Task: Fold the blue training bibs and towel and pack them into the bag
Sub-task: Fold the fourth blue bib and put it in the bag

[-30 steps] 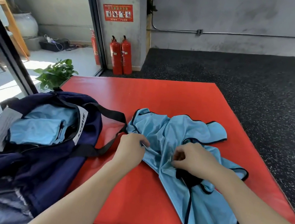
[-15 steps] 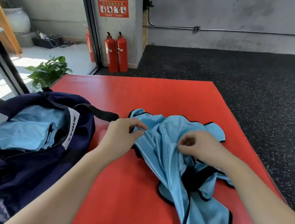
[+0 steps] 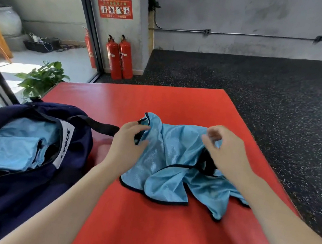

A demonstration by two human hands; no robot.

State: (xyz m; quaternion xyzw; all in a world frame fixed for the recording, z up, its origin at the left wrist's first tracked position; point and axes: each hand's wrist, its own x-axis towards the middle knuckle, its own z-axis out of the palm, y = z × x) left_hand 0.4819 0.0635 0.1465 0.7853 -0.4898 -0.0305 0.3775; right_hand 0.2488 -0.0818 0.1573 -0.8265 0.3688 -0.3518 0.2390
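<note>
While still crumpled, blue bib (image 3: 172, 165) lies on red mat (image 3: 161, 231) beside open navy bag (image 3: 25, 165), folded blue cloth (image 3: 7, 150) already inside. Left hand (image 3: 130, 144) pinching the bib's collar edge; right hand (image 3: 224, 151) curled on the far shoulder, likely to spread it flat for folding.

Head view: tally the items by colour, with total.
Light blue: 2, the bib on the mat and folded cloth in the bag
Navy: 1, bag
Red: 5, mat, 3 fire extinguishers, wall sign
Green: 1, plant
Total: 9
</note>
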